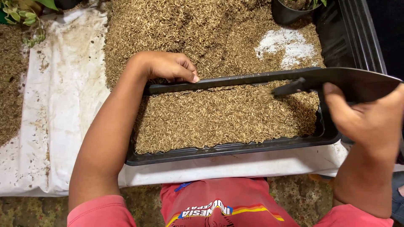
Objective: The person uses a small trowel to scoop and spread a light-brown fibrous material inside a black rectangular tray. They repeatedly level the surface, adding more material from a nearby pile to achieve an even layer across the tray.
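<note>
Head view, near edge first: red shirt (219, 201) with a printed front, both forearms reaching out from it.

Black tray (227, 150), shallow, rectangular, resting on white sheet (63, 105); near rim bare, inside covered almost wall to wall with rice husk (219, 117). Layer roughly level, slightly thinner and darker toward right end near the wall.

Left hand (170, 66) at far rim of tray, fingers curled and pressed together over the edge, thumb tip on the rim; gripping, steadying the tray.

Right hand (370, 120) closed around flat black scoop (353, 82), fingers wrapped on its near edge, blade held out over the right end of tray. Blurred husk bits just under its tip, seemingly falling.

Beyond tray: big loose husk pile (202, 29) on the same sheet, touching the far rim, with a bare white patch at right. Black pot (288, 12) at top, partly cut off. Stacked black trays (357, 38) at far right. Green plant leaves (21, 14) top left.

Progress, judged: filling mostly done, tray nearly full; right end topping-up and levelling left.
</note>
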